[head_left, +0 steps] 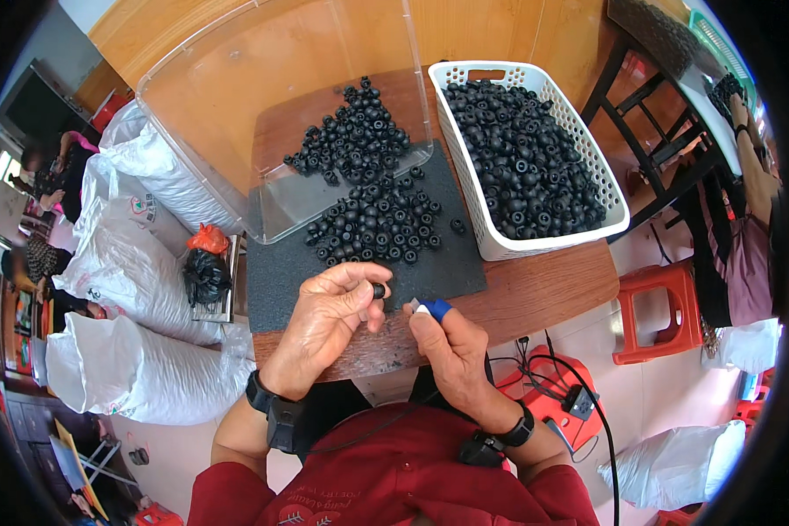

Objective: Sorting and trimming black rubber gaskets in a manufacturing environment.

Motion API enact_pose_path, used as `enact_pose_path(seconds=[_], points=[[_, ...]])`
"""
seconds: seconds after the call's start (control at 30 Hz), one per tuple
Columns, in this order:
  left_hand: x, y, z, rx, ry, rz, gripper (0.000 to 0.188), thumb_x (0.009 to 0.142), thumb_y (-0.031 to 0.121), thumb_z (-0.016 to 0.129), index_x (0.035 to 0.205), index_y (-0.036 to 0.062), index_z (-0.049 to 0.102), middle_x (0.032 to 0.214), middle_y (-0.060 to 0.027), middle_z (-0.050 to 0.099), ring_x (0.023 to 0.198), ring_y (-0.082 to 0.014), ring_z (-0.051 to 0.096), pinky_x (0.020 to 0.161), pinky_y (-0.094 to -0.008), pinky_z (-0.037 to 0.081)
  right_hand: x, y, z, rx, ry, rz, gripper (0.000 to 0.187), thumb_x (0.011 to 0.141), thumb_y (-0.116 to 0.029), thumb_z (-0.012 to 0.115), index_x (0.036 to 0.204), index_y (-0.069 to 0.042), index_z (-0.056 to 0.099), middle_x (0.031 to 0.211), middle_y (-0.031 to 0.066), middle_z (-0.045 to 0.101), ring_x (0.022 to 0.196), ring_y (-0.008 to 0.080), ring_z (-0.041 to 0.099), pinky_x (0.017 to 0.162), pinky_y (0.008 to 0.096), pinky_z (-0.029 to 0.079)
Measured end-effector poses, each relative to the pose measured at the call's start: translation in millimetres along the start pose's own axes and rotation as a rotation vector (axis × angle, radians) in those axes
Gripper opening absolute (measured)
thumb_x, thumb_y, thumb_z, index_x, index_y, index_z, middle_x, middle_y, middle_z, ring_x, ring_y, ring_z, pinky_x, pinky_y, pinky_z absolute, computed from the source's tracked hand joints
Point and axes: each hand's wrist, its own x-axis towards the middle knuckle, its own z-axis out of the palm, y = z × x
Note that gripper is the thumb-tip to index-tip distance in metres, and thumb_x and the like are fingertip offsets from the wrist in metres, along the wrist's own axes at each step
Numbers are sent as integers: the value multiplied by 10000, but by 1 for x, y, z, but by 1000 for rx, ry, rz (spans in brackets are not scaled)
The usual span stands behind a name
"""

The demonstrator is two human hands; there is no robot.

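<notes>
Fingers of the left hand pinch one small black ring just above the dark mat, and it could slip and roll off the wooden table because it is tiny and round. The ring's hole seems to point sideways toward the right hand; it has no clear long side. That hand is curled shut on a little blue-and-white tool.

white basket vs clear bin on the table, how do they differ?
The white basket has slotted opaque walls; the clear bin is smooth and see-through. The white basket stands upright, piled full of black round parts; the clear bin lies tipped on its side, and its heap of parts spills onto the dark mat. Both are rectangular plastic and hold the same parts.
</notes>
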Motion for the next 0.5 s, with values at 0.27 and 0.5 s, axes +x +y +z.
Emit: enact_pose_path(seconds=[0.27,0.5], points=[[-10,-14,7,-105,20,23,331,877,259,626,987,-52,595,790,-92,583,595,-146,500,521,-274,392,5,-4,10,-135,-27,-146,166,928,-129,563,854,17,588,645,119,510,535,193,500,502,316,393],[-15,-15,12,-127,9,49,326,929,257,567,970,-64,603,759,-69,560,587,-112,462,516,-261,394,8,5,17,-165,19,-209,137,905,-91,584,812,10,579,667,138,558,556,250,572,492,338,415]])
